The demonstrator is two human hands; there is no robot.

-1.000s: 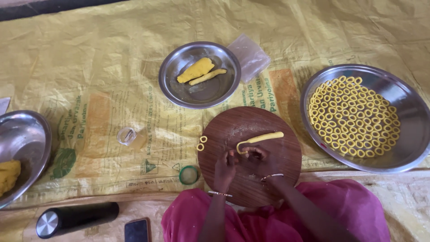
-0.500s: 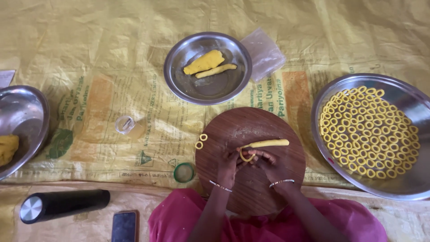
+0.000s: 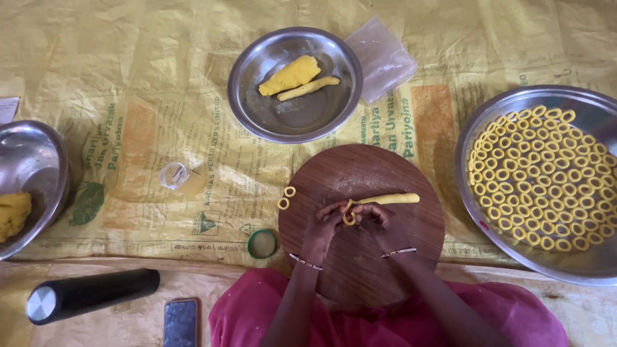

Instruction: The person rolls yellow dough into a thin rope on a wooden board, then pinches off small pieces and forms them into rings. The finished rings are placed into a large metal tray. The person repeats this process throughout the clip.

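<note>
where both hands (image 3: 350, 225) meet, the dough rope (image 3: 385, 200) extends right.

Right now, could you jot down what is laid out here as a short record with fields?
Left hand: pinching the curled end of a yellow dough rope
Right hand: on the same curled end, fingers meeting the left hand's
Work surface: round wooden board
Finished on board: two small dough rings, left of the hands
Large steel tray: at right, filled with many dough rings
Small steel plate: beyond the board, holds a dough lump and a short rope
Steel bowl: far left, holds dough
</note>
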